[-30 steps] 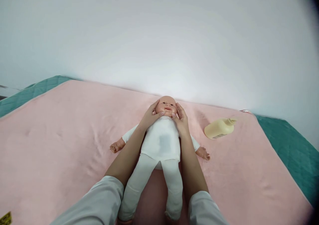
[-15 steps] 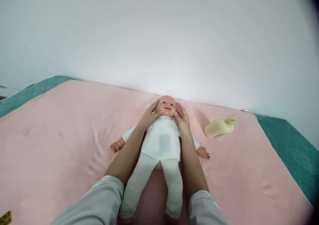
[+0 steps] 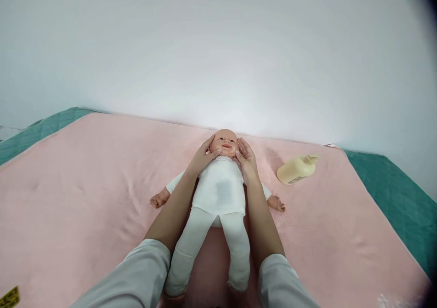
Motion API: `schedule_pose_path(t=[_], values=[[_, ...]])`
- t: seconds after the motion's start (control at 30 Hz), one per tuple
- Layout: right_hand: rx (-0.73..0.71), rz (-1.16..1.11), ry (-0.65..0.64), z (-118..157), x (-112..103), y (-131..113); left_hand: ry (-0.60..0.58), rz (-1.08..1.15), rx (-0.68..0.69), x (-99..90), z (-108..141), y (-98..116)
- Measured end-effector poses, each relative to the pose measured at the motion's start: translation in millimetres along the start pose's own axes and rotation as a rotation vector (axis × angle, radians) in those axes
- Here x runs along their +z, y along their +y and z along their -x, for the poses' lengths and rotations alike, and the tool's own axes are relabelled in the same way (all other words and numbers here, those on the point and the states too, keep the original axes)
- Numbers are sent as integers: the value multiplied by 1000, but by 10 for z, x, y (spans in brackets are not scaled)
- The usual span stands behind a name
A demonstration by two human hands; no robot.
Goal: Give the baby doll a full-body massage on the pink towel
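Note:
A baby doll (image 3: 218, 185) in a white top and white leggings lies on its back, head away from me. My left hand (image 3: 204, 155) cups the left side of its head, thumb along the cheek by the chin and fingers behind. On the opposite side my right hand (image 3: 247, 159) holds the head too, thumb at the jaw and fingers fairly straight beside the ear. The doll's arms stretch out to both sides, past my forearms. A grey-blue patch shows on the front of its top.
A pale yellow pump bottle (image 3: 296, 169) is on the pink blanket (image 3: 85, 185), right of the doll. Green quilted cloth (image 3: 392, 185) shows at the blanket's sides. Behind rises a white wall (image 3: 218, 48). A yellow-and-black label (image 3: 9, 297) lies at the lower left corner.
The whole view has shifted slightly, so the doll and bottle appear a little further left and up. Both hands stay at the doll's head with thumbs in nearly the same place.

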State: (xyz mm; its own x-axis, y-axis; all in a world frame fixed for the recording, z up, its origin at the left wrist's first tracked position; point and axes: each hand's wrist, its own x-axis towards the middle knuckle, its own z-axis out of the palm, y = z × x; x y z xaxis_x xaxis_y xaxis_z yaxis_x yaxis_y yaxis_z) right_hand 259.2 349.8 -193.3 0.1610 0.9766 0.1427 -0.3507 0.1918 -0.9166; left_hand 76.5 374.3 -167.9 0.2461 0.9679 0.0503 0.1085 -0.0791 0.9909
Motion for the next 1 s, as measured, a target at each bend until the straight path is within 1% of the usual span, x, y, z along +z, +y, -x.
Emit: schedule_pose_path(t=[0.2, 0.27, 0.37, 0.47, 0.7, 0.87, 1.0], values=[[-2, -8, 1, -7, 7, 13, -21, 22, 65, -15, -50, -78], [-12, -7, -8, -13, -1, 31, 2, 36, 57, -10, -59, -88], [-29, -9, -14, -19, -9, 45, 71, 37, 53, 1, -53, -83], [-32, -5, -12, -16, -3, 34, 131, -22, 88, 4, -39, -61], [-37, 3, 12, -1, 45, 29, 163, -149, 173, -7, -10, -25], [-76, 151, 64, 31, 43, 41, 255, -231, 172, -25, 57, 28], [-129, 287, 118, 107, 34, -26, 305, -273, 208, -71, 163, 111]])
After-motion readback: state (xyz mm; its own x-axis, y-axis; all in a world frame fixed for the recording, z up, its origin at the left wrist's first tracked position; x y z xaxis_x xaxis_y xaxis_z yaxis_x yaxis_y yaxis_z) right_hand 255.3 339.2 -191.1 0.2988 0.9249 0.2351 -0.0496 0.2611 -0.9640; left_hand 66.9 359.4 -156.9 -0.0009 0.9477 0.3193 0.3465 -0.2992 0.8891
